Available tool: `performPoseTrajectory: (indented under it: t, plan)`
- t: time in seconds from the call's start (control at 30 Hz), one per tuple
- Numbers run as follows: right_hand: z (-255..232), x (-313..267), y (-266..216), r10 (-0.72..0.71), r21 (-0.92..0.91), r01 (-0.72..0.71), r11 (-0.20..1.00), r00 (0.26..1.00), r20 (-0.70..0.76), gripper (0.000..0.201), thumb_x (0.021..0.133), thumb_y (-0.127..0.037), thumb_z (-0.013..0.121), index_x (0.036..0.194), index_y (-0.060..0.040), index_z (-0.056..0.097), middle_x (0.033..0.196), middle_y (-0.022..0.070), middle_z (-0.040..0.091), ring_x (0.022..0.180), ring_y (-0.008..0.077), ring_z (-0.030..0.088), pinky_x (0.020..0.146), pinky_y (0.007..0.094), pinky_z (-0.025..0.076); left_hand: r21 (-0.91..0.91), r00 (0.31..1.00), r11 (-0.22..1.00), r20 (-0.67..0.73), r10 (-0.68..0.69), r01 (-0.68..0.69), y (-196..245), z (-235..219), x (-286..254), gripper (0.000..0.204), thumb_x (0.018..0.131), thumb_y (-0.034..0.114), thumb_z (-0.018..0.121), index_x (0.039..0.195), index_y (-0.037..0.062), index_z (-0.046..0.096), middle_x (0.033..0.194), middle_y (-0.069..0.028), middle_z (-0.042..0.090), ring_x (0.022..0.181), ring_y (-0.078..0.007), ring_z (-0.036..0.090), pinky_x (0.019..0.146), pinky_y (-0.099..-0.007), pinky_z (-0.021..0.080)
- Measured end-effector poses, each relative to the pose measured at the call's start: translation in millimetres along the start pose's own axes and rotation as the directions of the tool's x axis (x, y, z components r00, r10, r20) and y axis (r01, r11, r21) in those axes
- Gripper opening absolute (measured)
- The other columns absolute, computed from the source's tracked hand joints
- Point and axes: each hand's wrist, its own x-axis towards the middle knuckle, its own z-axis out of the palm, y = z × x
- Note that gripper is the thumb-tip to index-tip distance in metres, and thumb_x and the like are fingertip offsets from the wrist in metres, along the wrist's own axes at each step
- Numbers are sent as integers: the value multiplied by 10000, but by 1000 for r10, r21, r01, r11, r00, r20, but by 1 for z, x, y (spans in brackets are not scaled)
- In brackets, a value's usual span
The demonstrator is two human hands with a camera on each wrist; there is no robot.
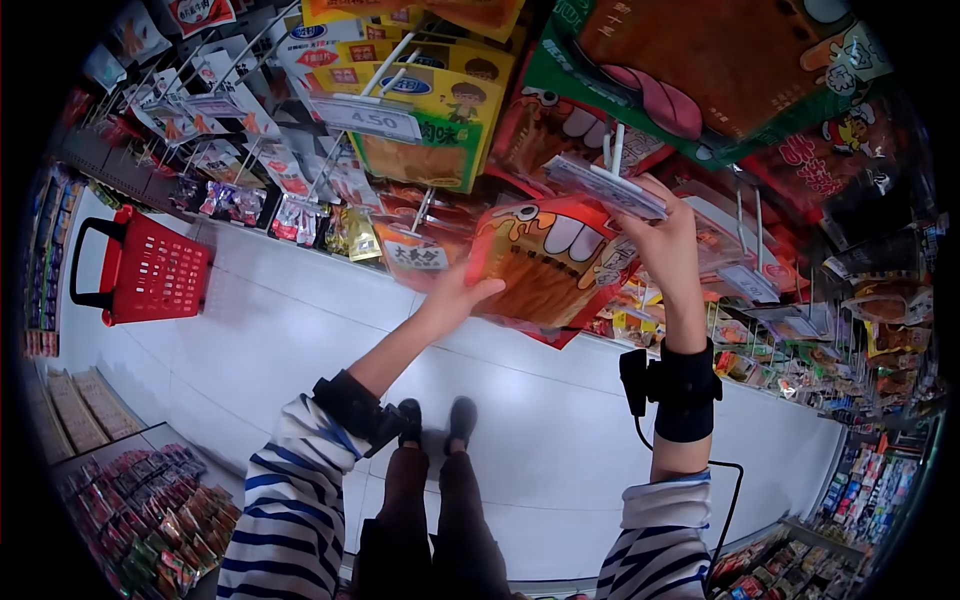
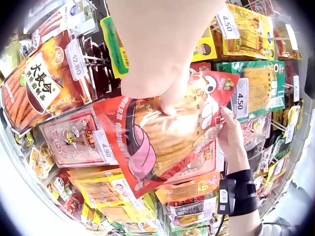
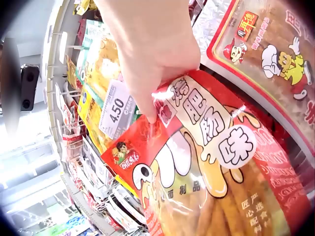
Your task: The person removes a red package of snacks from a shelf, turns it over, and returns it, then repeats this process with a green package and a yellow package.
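Note:
A red snack packet (image 1: 550, 250) with a clear window over brown strips is held between both hands, tilted, in front of the hanging rack. My left hand (image 1: 447, 300) grips its left side, the thumb lying across the front in the left wrist view; the fingers behind are hidden. At the packet's upper corner, my right hand (image 1: 668, 235) pinches the edge, as the right wrist view shows, close beside a price tag (image 1: 610, 185) on a metal hook. Similar red packets (image 1: 530, 130) hang just behind.
Yellow packets (image 1: 415, 95) and a large green packet (image 1: 720, 60) hang overhead on hooks with price tags. A red shopping basket (image 1: 160, 270) stands on the white floor (image 1: 290, 330) at left. Low bins of packaged snacks (image 1: 150, 510) are at the lower left.

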Motion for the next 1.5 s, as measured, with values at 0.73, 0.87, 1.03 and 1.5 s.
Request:
performPoseTrajectory:
  t: [0.73,0.87,1.03,1.5]
  plan:
    - [-8,25,-2,-288,129,280,951,957,44,119,657,47,591,773,29,611,696,64,558,663,134,520,600,220,401,-132,1000,991,-8,-15,14,33,-6,53,118,776,155,600,815,63,536,546,30,482,338,-40,343,298,-191,232]
    - [-4,30,-11,-298,161,298,941,954,-26,147,638,54,602,782,29,615,702,61,564,658,130,514,600,213,396,-90,998,994,-17,55,-56,27,-9,54,112,777,158,599,786,68,531,538,32,468,336,-42,348,288,-200,237]
    - [3,33,-11,-281,79,284,956,959,-44,164,636,54,600,798,32,617,709,66,564,665,130,507,607,216,394,-147,1000,989,-21,19,-22,34,-16,56,127,776,160,605,778,62,524,560,23,483,345,-45,361,291,-202,252]
    - [3,48,17,-10,111,29,993,986,-169,148,762,-76,602,851,42,613,722,35,604,655,66,507,605,194,411,-36,999,999,23,-21,22,43,-20,62,115,788,156,575,775,54,523,565,17,482,355,-46,361,296,-204,258]
